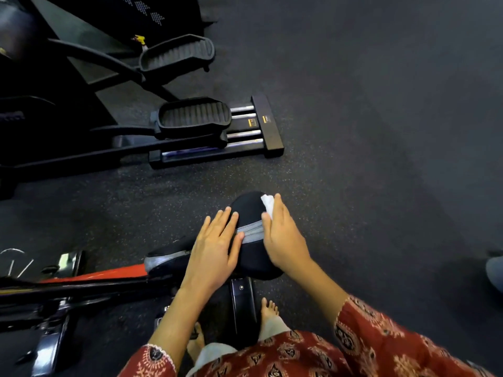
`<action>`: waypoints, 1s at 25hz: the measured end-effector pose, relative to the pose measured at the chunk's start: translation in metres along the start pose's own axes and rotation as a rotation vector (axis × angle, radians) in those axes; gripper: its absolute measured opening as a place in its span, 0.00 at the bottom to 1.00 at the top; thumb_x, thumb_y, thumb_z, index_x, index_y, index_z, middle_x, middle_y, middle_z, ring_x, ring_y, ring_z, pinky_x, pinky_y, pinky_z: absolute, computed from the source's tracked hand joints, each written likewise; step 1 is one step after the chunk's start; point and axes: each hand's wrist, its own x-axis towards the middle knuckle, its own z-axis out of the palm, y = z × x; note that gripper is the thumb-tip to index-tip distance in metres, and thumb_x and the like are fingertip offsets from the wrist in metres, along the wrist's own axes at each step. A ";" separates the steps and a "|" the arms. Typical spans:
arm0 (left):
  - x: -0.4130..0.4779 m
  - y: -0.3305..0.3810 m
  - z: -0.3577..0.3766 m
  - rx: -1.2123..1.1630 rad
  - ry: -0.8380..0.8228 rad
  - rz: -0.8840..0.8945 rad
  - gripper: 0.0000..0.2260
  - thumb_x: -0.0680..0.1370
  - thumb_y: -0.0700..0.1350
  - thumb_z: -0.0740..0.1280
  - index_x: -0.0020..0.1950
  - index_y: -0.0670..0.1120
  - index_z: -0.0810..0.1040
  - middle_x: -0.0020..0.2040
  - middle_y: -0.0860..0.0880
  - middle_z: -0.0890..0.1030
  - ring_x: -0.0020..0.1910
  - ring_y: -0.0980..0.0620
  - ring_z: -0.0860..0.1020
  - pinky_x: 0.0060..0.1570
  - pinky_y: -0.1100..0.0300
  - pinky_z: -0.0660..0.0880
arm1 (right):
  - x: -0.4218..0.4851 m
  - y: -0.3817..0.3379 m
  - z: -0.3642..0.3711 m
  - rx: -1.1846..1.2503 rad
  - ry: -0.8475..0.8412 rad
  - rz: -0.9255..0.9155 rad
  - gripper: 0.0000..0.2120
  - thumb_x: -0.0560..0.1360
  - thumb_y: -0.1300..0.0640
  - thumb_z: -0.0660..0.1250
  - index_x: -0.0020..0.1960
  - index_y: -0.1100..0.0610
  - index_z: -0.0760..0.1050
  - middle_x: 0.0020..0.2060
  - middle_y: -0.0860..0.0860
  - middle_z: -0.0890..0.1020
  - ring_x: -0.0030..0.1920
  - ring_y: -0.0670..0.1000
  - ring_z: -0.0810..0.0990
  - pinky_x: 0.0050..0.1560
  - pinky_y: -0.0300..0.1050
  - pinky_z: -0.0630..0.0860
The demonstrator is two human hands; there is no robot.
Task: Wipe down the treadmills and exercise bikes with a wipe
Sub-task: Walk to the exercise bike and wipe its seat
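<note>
A black exercise-bike saddle (249,210) with a grey band across it sits at the centre of the head view. My left hand (215,247) rests flat on the saddle's left side, fingers straight. My right hand (283,236) presses a white wipe (268,203) against the saddle's right edge, fingers laid over it. Most of the wipe is hidden beneath that hand. The bike's red and black frame (89,276) runs off to the left, and its black seat post (241,300) drops below the saddle.
An elliptical trainer stands at the upper left, with two black foot pedals (194,117) and a rear rail bar (268,126). Dark speckled rubber floor (381,131) spreads to the right. My bare feet (269,308) stand beside the seat post. Another person's foot (495,270) shows at the right edge.
</note>
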 end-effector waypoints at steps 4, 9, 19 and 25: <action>-0.010 -0.002 -0.002 0.027 0.003 0.010 0.24 0.81 0.53 0.51 0.68 0.39 0.72 0.69 0.40 0.72 0.68 0.43 0.70 0.70 0.53 0.56 | -0.045 0.025 0.006 -0.361 0.095 -0.504 0.26 0.83 0.46 0.40 0.77 0.56 0.58 0.76 0.52 0.59 0.77 0.53 0.54 0.75 0.55 0.51; -0.026 0.001 -0.006 0.090 0.055 -0.041 0.23 0.81 0.52 0.53 0.68 0.40 0.72 0.69 0.42 0.72 0.68 0.44 0.71 0.70 0.52 0.58 | -0.001 0.016 0.010 -0.280 0.176 -0.348 0.27 0.82 0.48 0.41 0.76 0.57 0.58 0.77 0.53 0.57 0.77 0.55 0.53 0.75 0.53 0.49; -0.046 -0.002 -0.007 0.122 0.122 -0.104 0.23 0.81 0.52 0.54 0.69 0.39 0.72 0.70 0.42 0.71 0.70 0.44 0.68 0.72 0.53 0.57 | -0.015 0.034 0.011 -0.371 0.255 -0.640 0.26 0.84 0.50 0.41 0.70 0.61 0.69 0.70 0.57 0.70 0.71 0.58 0.68 0.71 0.51 0.55; -0.078 -0.017 -0.022 0.071 0.119 -0.146 0.23 0.80 0.51 0.55 0.68 0.38 0.72 0.70 0.42 0.71 0.71 0.44 0.67 0.72 0.56 0.55 | -0.030 -0.011 0.053 -0.357 0.217 -0.615 0.23 0.80 0.55 0.51 0.67 0.66 0.72 0.67 0.61 0.73 0.68 0.61 0.71 0.71 0.55 0.61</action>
